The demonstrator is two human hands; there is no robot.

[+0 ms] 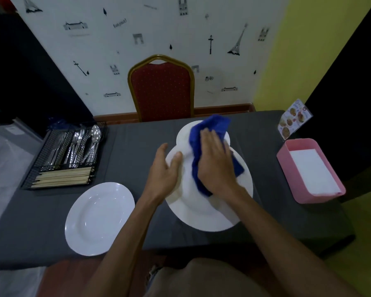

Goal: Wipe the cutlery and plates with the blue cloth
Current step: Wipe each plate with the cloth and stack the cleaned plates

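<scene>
The grey-clothed table (137, 146) carries everything. The biggest task thing is the centre plate (201, 213), white and round. It sits about midway along the table, and its bare near rim reaches toward the near edge. A left plate (99, 217) lies apart from it at the near edge, with nothing on it. A far plate (184, 136) shows past the centre one, partly hidden behind it and close to the far edge.

The black mesh cutlery basket (33, 168) stands at the far left corner. Its spoons (94, 133) and forks point away from the person, and its chopsticks (62, 176) lie crosswise. A pink napkin box (287, 183) sits by the right edge.

The blue cloth (212, 125) lies bunched in a long strip from the far plate's rim down across the centre plate's well. Its long axis runs far to near.

The right hand (214, 161) lies flat on top of the cloth, fingers (208, 138) straight and close together, tips toward the far edge, pressing down and not gripping. The left hand (163, 170) steadies the centre plate at its left rim, with the thumb (177, 156) on the upper face. Its other fingers run along outside the rim, and I cannot tell whether they reach under it.

As I judge it, the wipe now turns on direction. The uncovered part of the plate lies behind the right palm, toward the person, so the stroke has to pull back along the cloth's own axis. The left plate and the basket both lie on the left hand's side.
</scene>
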